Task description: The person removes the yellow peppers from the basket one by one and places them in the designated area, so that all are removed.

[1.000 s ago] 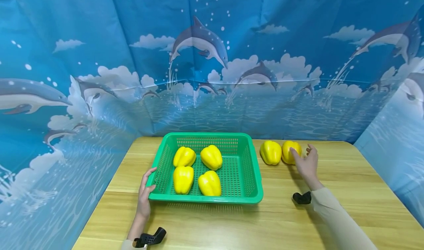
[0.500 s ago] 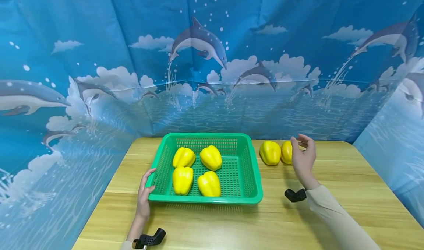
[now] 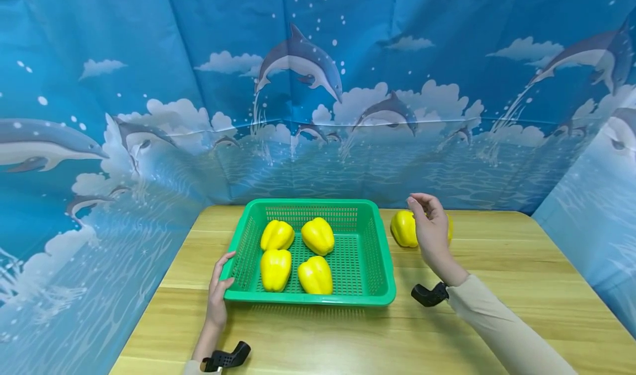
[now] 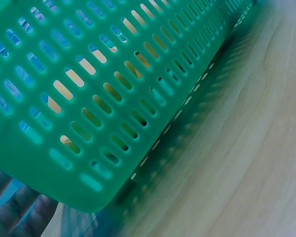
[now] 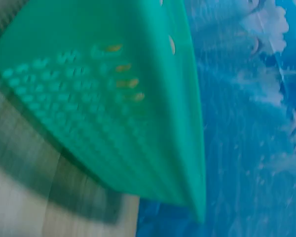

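A green plastic basket [image 3: 310, 299] stands on the table with several yellow bell peppers [image 3: 275, 270] in its left and middle part. My left hand [image 3: 217, 295] holds its left rim near the front corner, thumb over the edge; some fingers [image 4: 32, 212] show beside the wall in the left wrist view. To the right of the basket, a yellow bell pepper [image 3: 403, 230] and a second pepper [image 3: 450, 227] are partly hidden behind my right hand [image 3: 432, 230]. That hand is raised above the table, fingers loosely bent, with nothing visible in it.
The light wooden table [image 3: 526, 286] extends in front of the basket and to its right. Behind the table hangs a blue dolphin-printed cloth [image 3: 318, 159]. A black wrist device [image 3: 429, 295] sits at my right wrist, another black device [image 3: 228, 357] at my left.
My right hand has moved up and left from beside the far right pepper, passing in front of both right peppers, which stay put. The left hand and basket hold still.
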A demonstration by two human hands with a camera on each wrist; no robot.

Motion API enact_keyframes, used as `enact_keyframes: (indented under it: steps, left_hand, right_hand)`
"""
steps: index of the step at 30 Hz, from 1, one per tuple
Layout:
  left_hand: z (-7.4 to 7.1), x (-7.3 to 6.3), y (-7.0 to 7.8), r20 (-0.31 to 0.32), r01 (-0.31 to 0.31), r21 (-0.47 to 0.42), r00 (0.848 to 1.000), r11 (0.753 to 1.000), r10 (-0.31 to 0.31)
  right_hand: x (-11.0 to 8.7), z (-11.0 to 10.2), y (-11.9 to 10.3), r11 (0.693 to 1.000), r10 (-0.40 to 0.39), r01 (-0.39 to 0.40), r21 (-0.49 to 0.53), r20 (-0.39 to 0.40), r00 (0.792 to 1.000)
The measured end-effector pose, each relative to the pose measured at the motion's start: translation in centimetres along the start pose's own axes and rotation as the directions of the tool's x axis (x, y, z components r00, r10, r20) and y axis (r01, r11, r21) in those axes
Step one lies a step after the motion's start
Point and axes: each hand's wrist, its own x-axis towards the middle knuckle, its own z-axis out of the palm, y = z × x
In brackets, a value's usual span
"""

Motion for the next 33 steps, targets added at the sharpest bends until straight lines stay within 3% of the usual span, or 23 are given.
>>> enact_keyframes:
  steps: [5,10,15,24,27,33]
  left_hand:
    - [0.0,0.0,0.2,0.007,-0.013,-0.006,1.0,1.0,0.013]
    - [0.0,0.0,0.4,0.01,-0.02,-0.008,1.0,1.0,0.02]
    - [0.0,0.0,0.2,0.008,-0.015,-0.006,1.0,1.0,0.015]
    - [0.0,0.1,-0.1,0.002,-0.003,-0.001,1.0,1.0,0.003]
    - [-0.1,0.1,0.0,0.007,-0.007,0.001,1.0,1.0,0.007]
    - [-0.1,0.1,0.1,0.011,-0.017,-0.004,1.0,1.0,0.017]
  right_hand:
    - [-0.7,0.9,-0.9,1.0,-0.015,0.012,0.021,0.141,0.99]
    - [-1.4,1.7,-1.7,0.999,-0.033,0.037,-0.005,0.316,0.948]
    - [-2.0,2.5,-2.6,0.998,-0.017,0.045,-0.048,0.474,0.88]
    - [-2.3,4.3,-3.6,0.996,0.065,-0.004,-0.087,0.713,0.698]
    - [-2.4,4.8,-3.7,0.994,0.084,0.0,-0.112,0.744,0.662]
    - [-2.5,6.0,-3.5,0.971,0.108,0.103,-0.218,0.777,0.621]
